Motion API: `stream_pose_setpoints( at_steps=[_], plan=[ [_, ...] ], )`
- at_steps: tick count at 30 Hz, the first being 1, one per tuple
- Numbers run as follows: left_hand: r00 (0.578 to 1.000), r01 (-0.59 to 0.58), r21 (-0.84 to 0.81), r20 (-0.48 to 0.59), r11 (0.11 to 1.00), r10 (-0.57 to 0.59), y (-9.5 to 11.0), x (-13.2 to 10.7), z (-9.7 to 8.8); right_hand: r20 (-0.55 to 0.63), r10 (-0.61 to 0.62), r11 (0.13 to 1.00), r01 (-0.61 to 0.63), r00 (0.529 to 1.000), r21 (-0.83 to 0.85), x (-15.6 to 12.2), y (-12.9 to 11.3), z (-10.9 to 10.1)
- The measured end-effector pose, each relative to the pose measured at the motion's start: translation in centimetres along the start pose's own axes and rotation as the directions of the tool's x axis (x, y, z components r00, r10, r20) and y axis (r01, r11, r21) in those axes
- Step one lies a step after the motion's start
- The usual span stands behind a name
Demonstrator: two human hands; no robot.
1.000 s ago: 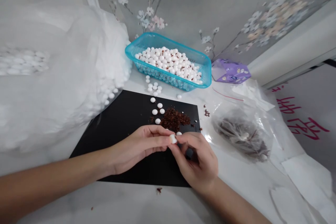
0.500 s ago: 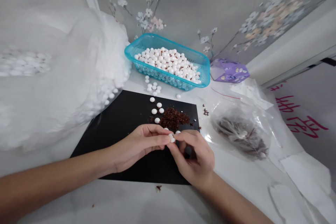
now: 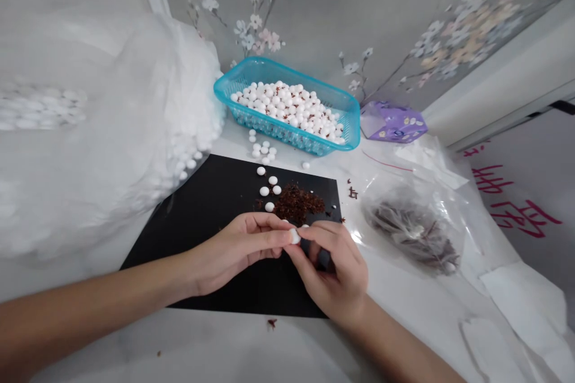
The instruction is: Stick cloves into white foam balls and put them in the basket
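A small white ball (image 3: pixel 294 236) is pinched at the fingertips of my left hand (image 3: pixel 245 248), thumb on the near side. My right hand (image 3: pixel 336 266) is closed beside it, thumb and forefinger tips meeting the ball's right side. A dark grey object (image 3: pixel 323 260) shows inside the curled fingers of that hand; its kind is hidden. Both hands are over a black mat (image 3: pixel 233 293). Just beyond them lies a heap of reddish-brown dried bits (image 3: pixel 297 203), with several loose white balls (image 3: pixel 264 191) to its left.
Behind the mat stands a blue plastic basket (image 3: pixel 287 128) filled with white balls and brown bits. A large translucent bag (image 3: pixel 112 119) of white balls bulges at the left. On the right are a clear bag (image 3: pixel 413 230) of dark pieces, a purple packet (image 3: pixel 395 122) and white paper scraps (image 3: pixel 525 296).
The ball has turned slightly between my fingertips: a dark mark on it earlier no longer shows. Both hands stay in nearly the same place.
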State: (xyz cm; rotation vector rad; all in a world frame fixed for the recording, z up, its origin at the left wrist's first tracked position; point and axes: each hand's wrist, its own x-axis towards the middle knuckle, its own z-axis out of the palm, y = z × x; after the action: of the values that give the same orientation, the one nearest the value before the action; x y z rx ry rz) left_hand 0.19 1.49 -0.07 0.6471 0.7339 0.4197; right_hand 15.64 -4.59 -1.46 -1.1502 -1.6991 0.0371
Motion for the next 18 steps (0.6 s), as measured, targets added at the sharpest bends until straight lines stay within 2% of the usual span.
stream_pose_setpoints(
  at_steps=[5,9,11,13,14,16,18],
  plan=[
    [1.0,-0.005,-0.009,-0.028,1.0,0.005,0.1,0.0,0.1,-0.001,-0.16,0.985,0.159,0.987,-0.059,0.0,0.1,-0.2],
    [1.0,-0.015,-0.001,-0.018,1.0,0.015,-0.1,-0.1,0.1,0.005,-0.178,0.979,0.178,0.984,-0.104,-0.2,0.0,-0.3],
    [0.999,-0.038,0.034,0.015,0.999,0.037,-0.2,-0.1,-0.1,0.063,-0.168,0.981,0.173,0.984,-0.091,0.0,0.1,-0.5],
    [0.996,-0.087,0.107,0.031,0.99,0.085,0.1,-0.1,-0.3,0.16,-0.064,0.998,0.066,0.985,-0.012,0.6,0.5,-1.0],
    [0.992,-0.127,0.158,0.025,0.979,0.124,0.4,0.0,-0.5,0.196,0.028,0.999,-0.036,0.98,0.038,1.1,0.8,-1.3],
    [0.971,-0.231,0.276,0.01,0.933,0.237,1.3,0.2,-1.1,0.168,0.254,0.958,-0.272,0.952,0.093,2.5,1.7,-1.9],
    [0.931,-0.339,0.375,0.002,0.863,0.365,2.3,0.6,-1.9,0.143,0.393,0.919,-0.394,0.908,-0.027,4.0,3.1,-2.2]
  ],
)
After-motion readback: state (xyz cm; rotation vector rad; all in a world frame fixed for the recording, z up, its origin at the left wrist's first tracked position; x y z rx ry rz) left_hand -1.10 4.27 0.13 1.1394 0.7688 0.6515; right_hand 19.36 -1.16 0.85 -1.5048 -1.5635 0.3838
